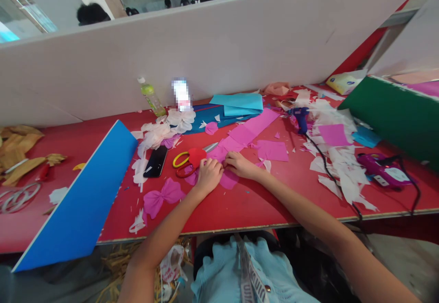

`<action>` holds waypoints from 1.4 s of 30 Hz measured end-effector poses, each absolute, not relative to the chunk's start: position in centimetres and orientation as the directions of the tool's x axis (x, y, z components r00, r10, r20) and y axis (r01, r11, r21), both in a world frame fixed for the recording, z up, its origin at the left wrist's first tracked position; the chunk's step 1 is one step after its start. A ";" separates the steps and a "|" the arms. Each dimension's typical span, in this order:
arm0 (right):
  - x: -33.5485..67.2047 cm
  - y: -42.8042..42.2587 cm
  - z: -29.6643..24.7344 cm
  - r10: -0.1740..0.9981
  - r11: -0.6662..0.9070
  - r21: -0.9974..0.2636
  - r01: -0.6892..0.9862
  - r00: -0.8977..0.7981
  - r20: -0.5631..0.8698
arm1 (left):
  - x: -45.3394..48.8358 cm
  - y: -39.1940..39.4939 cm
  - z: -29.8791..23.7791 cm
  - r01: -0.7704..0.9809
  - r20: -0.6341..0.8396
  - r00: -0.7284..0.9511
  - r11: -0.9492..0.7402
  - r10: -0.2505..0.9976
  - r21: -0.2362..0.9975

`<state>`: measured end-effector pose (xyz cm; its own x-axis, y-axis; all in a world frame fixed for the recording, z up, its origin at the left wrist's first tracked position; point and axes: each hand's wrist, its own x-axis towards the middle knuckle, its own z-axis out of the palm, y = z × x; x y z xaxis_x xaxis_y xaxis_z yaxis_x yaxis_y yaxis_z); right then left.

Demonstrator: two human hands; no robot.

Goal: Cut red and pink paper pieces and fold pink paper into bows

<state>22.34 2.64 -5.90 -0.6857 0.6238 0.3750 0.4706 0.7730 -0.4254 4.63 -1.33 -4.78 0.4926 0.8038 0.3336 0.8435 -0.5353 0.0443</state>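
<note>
My left hand (210, 174) and my right hand (242, 165) meet over the red tabletop, fingers bent and close together. Both are closed on a piece of pink crepe paper (229, 181), part of which shows below the fingertips. Scissors with yellow and red handles (181, 163) lie just left of my left hand, beside a red shape (196, 155). A bow-shaped pink paper piece (163, 197) rests nearer the table edge. Beyond my hands, a long pink paper strip (252, 129) runs to the back right, with a pink square (272, 150) next to it.
A black phone (156, 161) and white paper flowers (164, 131) lie left, near a green bottle (151, 96) and a lit phone (181, 94). Blue paper (243, 104) is behind. A glue gun (301, 119), its cord and paper scraps lie right. Blue (92, 193) and green (387, 115) dividers flank the space.
</note>
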 end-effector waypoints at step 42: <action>24.0 3.0 -4.9 0.637 0.770 -0.231 0.595 -0.693 0.338 | 3.3 -1.3 -4.0 0.766 0.301 0.585 -0.635 0.753 0.099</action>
<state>23.99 2.98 -4.92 -0.6928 0.6370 0.3380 0.5951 0.7698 -0.2310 3.30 -1.29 -3.98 0.5852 0.7531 0.3006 0.7663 -0.6348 0.0990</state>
